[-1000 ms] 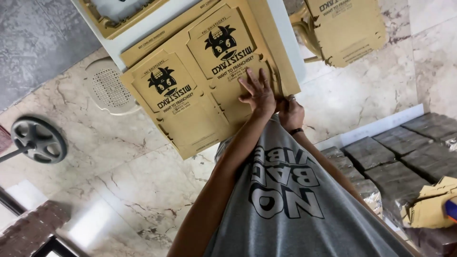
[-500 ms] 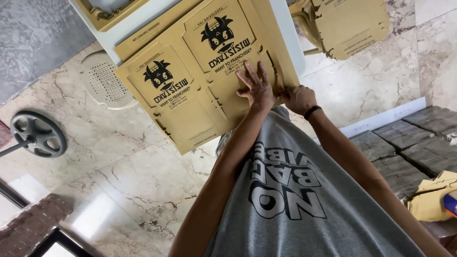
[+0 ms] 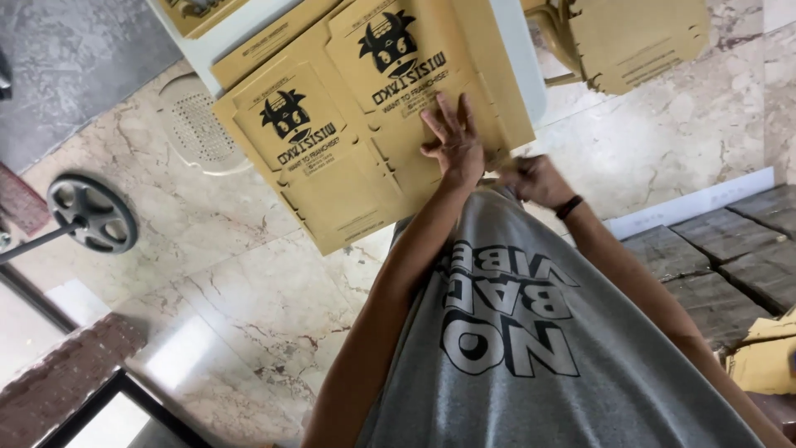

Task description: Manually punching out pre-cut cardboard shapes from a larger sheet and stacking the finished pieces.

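One view is supplied: a camera worn on the person's head. It faces steeply downward along the wearer's own torso, so the grey shirt (image 3: 531, 357) fills the lower right of the frame at very close range. Both arms extend away from the lens toward the upper centre, where the flat brown cardboard sheet (image 3: 365, 133) lies on a white table (image 3: 518, 58) at roughly arm's reach. The marble floor (image 3: 240, 282) occupies the left and lower left of the frame, farther off. The frame is rolled: table edges run diagonally. No second view exists, so no overlap applies.
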